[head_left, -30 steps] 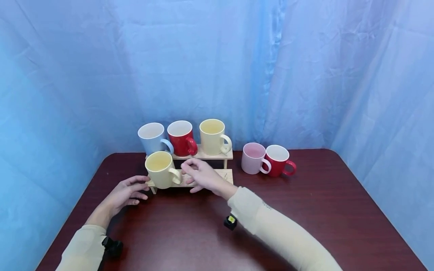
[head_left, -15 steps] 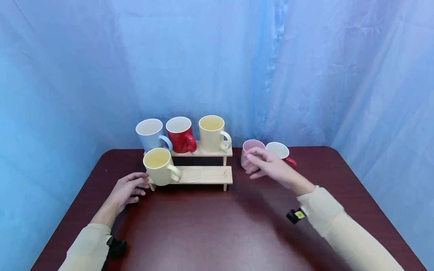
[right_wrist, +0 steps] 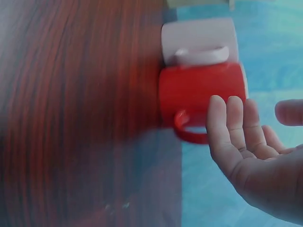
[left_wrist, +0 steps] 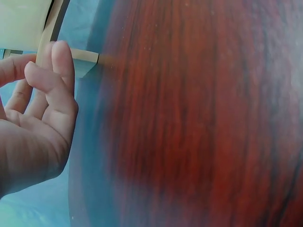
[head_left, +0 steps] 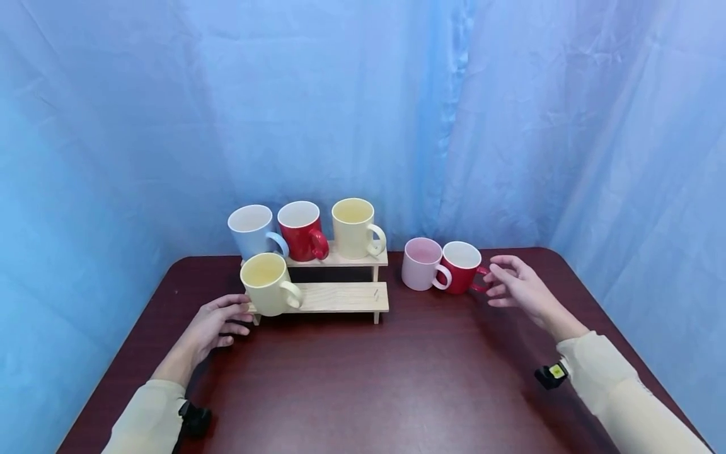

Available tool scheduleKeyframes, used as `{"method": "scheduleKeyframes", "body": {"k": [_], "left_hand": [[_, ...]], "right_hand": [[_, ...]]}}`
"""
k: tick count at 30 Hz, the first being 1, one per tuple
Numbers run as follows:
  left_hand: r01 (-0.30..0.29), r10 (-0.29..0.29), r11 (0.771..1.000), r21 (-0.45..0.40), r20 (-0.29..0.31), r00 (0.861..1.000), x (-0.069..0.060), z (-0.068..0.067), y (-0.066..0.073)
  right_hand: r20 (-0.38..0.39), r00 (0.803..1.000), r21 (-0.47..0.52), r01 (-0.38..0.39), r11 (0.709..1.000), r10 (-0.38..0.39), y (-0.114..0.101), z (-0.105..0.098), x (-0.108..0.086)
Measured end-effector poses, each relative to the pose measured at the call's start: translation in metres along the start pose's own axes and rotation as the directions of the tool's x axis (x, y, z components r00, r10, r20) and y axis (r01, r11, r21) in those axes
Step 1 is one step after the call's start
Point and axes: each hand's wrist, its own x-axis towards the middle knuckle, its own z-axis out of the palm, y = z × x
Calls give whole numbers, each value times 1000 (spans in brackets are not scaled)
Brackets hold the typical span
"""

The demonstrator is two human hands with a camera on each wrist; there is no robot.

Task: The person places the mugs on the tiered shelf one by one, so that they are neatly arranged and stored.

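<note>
My right hand (head_left: pixel 523 290), fingers loosely bent and apart from the thumb, is at the handle side of a red mug (head_left: pixel 458 277). In the right wrist view its fingertips overlap the red mug (right_wrist: pixel 199 92); contact cannot be told. A pink mug (head_left: pixel 418 271) stands beside that mug, on its left. My left hand (head_left: pixel 214 325) rests its fingertips at the left end of a two-tier wooden rack (head_left: pixel 340 296), fingers relaxed. Close to them on the lower tier is a cream mug (head_left: pixel 265 291). The left wrist view shows the left hand (left_wrist: pixel 42 104) at the rack's edge.
On the upper tier stand a light-blue mug (head_left: pixel 247 236), a red mug (head_left: pixel 297 236) and another cream mug (head_left: pixel 351 233). Bare board shows right of the lower cream mug. The dark wooden table (head_left: pixel 363 378) meets blue curtains (head_left: pixel 363 113) behind.
My right hand has moved right, from beside the lower cream mug, past the pink mug, to the red mug's handle side. The left hand stays by the rack's left end.
</note>
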Motion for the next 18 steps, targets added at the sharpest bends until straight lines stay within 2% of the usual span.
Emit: {"method": "scheduleKeyframes", "body": {"k": [8, 18], "left_hand": [[0, 0, 1000, 0, 72, 997, 3, 4, 0], [-12, 12, 1000, -12, 43, 999, 4, 4, -3]], "right_hand": [[-16, 998, -60, -66, 996, 65, 21, -14, 3], [62, 990, -7, -128, 992, 129, 31, -6, 16]]}}
